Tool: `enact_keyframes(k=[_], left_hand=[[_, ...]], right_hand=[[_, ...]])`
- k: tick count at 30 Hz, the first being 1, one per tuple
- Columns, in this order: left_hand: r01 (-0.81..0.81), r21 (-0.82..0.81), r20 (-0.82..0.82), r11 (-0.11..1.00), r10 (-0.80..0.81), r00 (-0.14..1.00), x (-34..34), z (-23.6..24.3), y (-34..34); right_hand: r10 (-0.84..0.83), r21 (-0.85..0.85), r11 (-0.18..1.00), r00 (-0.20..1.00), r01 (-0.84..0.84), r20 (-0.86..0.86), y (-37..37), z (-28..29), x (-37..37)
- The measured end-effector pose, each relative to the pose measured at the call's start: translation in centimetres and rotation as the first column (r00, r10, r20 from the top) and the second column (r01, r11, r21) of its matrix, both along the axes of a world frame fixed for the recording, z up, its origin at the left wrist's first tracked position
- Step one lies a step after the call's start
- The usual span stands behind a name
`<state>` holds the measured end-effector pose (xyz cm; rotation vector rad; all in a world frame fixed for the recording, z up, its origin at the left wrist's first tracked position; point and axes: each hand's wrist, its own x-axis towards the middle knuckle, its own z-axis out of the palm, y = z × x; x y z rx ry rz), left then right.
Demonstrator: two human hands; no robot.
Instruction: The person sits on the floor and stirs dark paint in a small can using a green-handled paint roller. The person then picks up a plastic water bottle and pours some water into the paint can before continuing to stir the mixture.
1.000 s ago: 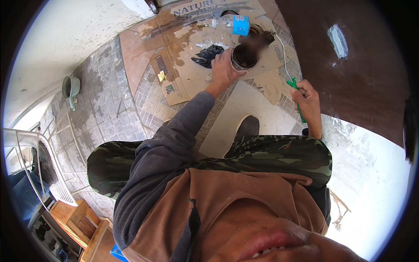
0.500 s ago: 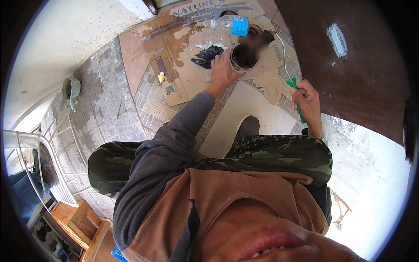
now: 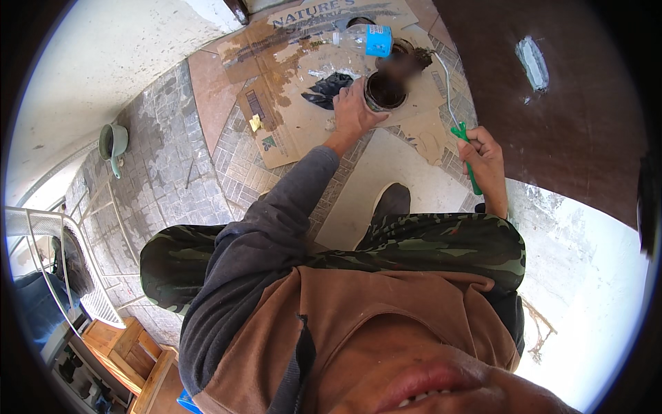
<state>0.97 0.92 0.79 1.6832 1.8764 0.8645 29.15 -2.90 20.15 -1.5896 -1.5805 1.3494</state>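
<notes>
Comparing with earlier frames: no change. Left hand (image 3: 353, 110) still grips the dark pot (image 3: 383, 91) on the cardboard (image 3: 289, 127); right hand (image 3: 483, 150) stays clenched on the green-handled tool (image 3: 467, 160).

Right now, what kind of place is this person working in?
Probably an outdoor patio or porch used for potting. The ground is grey paving stones with flattened cardboard spread over them. The left hand steadies a soil-filled pot, the right hand holds a green-handled tool, and a watering can stands nearby.
</notes>
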Motion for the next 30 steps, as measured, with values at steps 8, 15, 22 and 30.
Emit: enact_keyframes(k=[8, 15, 22, 30], left_hand=[[-0.006, -0.011, -0.004, 1.000, 0.006, 1.000, 0.0, 0.0, 0.1], [-0.024, -0.038, -0.017, 0.999, 0.024, 1.000, 0.2, 0.0, 0.1], [-0.015, 0.006, -0.003, 1.000, 0.015, 1.000, 0.1, -0.2, 0.2], [-0.021, 0.005, 0.004, 1.000, 0.021, 1.000, 0.1, -0.2, 0.1]], right_hand=[[0.047, -0.040, 0.998, 0.998, -0.045, 0.050, 0.0, -4.8, -1.1], [0.101, 0.086, 0.990, 0.989, -0.110, 0.105, -0.1, -8.4, -1.5], [0.104, 0.138, 0.983, 0.989, -0.118, 0.109, -0.4, -9.2, -1.2], [0.132, 0.217, 0.956, 0.951, -0.196, 0.278, 1.0, -10.0, -2.2]])
